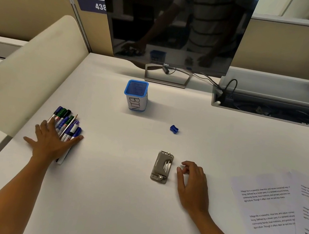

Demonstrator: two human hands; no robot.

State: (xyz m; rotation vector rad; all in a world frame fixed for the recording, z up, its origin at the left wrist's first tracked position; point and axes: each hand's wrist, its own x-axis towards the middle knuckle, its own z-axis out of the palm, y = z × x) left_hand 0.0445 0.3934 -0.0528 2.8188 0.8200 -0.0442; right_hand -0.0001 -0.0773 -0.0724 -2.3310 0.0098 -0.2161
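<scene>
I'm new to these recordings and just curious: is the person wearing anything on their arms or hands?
No. The left hand and right hand are bare: no gloves, rings, watch or bands show. No sleeve comes into view along either arm.

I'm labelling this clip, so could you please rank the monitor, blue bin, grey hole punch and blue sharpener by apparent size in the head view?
1. monitor: clearly largest.
2. blue bin and grey hole punch: about alike, and the punch lies nearer the camera, so unranked.
3. blue sharpener: smallest.
</scene>
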